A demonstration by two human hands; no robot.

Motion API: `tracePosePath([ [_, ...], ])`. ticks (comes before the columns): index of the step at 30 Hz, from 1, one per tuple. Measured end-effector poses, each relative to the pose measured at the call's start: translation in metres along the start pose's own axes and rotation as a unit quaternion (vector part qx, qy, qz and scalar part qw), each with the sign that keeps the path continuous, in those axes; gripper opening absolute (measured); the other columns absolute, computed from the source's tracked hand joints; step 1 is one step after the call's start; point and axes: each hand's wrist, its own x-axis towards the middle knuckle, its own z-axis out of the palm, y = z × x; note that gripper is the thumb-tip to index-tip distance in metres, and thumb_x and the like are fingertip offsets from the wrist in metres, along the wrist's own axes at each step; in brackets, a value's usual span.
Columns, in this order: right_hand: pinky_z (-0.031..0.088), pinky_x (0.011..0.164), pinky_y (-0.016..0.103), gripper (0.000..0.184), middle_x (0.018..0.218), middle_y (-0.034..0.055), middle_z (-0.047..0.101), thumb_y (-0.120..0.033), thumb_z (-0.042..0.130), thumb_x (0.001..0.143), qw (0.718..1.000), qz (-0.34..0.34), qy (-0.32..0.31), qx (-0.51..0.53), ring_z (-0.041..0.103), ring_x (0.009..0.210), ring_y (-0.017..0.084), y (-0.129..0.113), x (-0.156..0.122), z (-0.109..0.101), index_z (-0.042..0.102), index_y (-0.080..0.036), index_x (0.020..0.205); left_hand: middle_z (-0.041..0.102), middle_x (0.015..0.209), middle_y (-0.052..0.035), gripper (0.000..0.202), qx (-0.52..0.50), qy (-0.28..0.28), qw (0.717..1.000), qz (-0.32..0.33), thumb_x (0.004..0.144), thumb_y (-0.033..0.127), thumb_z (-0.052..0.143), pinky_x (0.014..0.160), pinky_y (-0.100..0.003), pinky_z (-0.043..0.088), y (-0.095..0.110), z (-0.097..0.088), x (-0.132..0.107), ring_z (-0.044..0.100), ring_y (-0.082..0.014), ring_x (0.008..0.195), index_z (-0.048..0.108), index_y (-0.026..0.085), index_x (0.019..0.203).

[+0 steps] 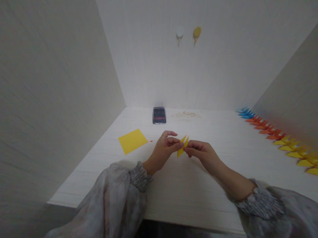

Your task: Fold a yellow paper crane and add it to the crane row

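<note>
A: Where's the folded paper [182, 146]?
B: Right of the flat yellow sheet [132, 140], pinched between left hand [163, 149] and right hand [201, 154], fingertips closed on it.
A: Risk?
B: Uneven pinching might skew its crease.

White table [179, 193]: yellow sheet [132, 140], dark device [159, 115], folded-paper row [291, 148] at right.

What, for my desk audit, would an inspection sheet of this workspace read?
Surface: pale wood-grain table, faint stain near the back.
Work things: folded yellow paper, between the fingertips; yellow square sheet flat at left.
Clutter: dark device at the back; row of folded pieces along the right wall.
Hands: left hand and right hand both pinch the folded yellow paper.
Cables: nothing seen.
Surroundings: pale walls; two hooks on the back wall.
</note>
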Motion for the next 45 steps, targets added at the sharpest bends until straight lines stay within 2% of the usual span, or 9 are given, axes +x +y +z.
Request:
tracePosePath([
  [4,0.031,0.053,0.024,0.009,0.055,-0.0031,0.05,-0.024,0.062,0.065,0.998,-0.005,-0.008,0.054,0.041,0.054,0.009,0.001,-0.001,-0.001,0.06,-0.017,0.059,0.06,0.067,0.0017,0.042,0.005,-0.007,1.0,-0.009,0.059,0.02,0.069,0.061,-0.024,0.041,0.002,-0.001,-0.001,0.057,-0.0099,0.061,0.041,0.017,0.09],
  [10,0.028,0.049,0.023,0.011,0.054,-0.0032,0.048,-0.023,0.063,0.064,0.998,-0.012,-0.011,0.064,0.038,0.053,0.009,0.002,-0.005,0.002,0.057,-0.017,0.057,0.06,0.063,0.0032,0.049,-0.01,-0.002,1.0,-0.027,0.055,0.02,0.072,0.057,-0.023,0.04,0.003,0.001,0.0,0.056,-0.0098,0.056,0.035,0.018,0.088],
  [14,0.025,0.047,0.022,0.013,0.052,-0.004,0.044,-0.025,0.062,0.066,0.999,-0.019,-0.012,0.034,0.034,0.05,0.008,0.002,-0.007,0.003,0.055,-0.017,0.058,0.058,0.062,0.0043,0.048,-0.017,-0.017,0.999,-0.025,0.056,0.021,0.071,0.053,-0.021,0.037,0.003,0.003,-0.001,0.054,-0.0085,0.054,0.032,0.018,0.083],
  [20,0.025,0.044,0.021,0.02,0.05,-0.0048,0.037,-0.029,0.059,0.069,0.999,-0.038,0.025,-0.025,0.032,0.049,0.008,0.001,-0.01,0.008,0.049,-0.017,0.056,0.052,0.06,0.0059,0.041,-0.002,-0.038,0.999,-0.019,0.061,0.026,0.066,0.048,-0.02,0.031,0.002,0.008,-0.003,0.047,-0.0056,0.05,0.031,0.019,0.08],
  [27,0.031,0.05,0.023,0.016,0.056,-0.0021,0.044,-0.032,0.054,0.071,0.983,-0.074,0.018,-0.165,0.038,0.053,0.01,-0.002,-0.004,0.008,0.054,-0.018,0.064,0.049,0.064,0.0067,0.041,0.005,0.03,0.999,0.008,0.061,0.024,0.065,0.051,-0.02,0.034,-0.004,0.006,0.001,0.048,-0.0056,0.053,0.03,0.02,0.081],
  [38,0.025,0.045,0.022,0.022,0.05,-0.0041,0.04,-0.033,0.053,0.071,0.991,-0.037,0.008,-0.126,0.034,0.047,0.009,-0.002,-0.006,0.009,0.05,-0.017,0.057,0.05,0.063,0.006,0.035,0.01,0.007,1.0,0.016,0.065,0.02,0.061,0.051,-0.019,0.035,-0.005,0.007,0.001,0.048,-0.0062,0.053,0.03,0.019,0.082],
  [42,0.026,0.045,0.023,0.021,0.048,-0.0043,0.038,-0.032,0.053,0.069,0.981,-0.056,0.067,-0.171,0.033,0.046,0.009,-0.004,-0.005,0.008,0.047,-0.018,0.054,0.051,0.073,0.0012,0.028,0.134,0.039,0.987,0.077,0.067,0.024,0.061,0.061,-0.024,0.04,-0.003,0.006,0.0,0.05,-0.0098,0.066,0.04,0.018,0.084],
  [44,0.026,0.044,0.023,0.021,0.047,-0.0046,0.036,-0.029,0.053,0.068,0.964,-0.077,0.111,-0.229,0.033,0.045,0.009,-0.004,-0.005,0.007,0.043,-0.019,0.052,0.052,0.08,-0.0021,0.019,0.252,0.069,0.955,0.138,0.068,0.026,0.06,0.071,-0.027,0.039,0.002,0.007,-0.003,0.049,-0.0127,0.076,0.05,0.017,0.081],
  [45,0.026,0.044,0.023,0.021,0.047,-0.0046,0.036,-0.028,0.053,0.068,0.954,-0.086,0.126,-0.259,0.033,0.045,0.009,-0.004,-0.005,0.007,0.041,-0.019,0.052,0.053,0.08,-0.0032,0.014,0.288,0.062,0.943,0.156,0.07,0.027,0.058,0.073,-0.028,0.039,0.003,0.008,-0.004,0.049,-0.0137,0.078,0.053,0.017,0.078],
])
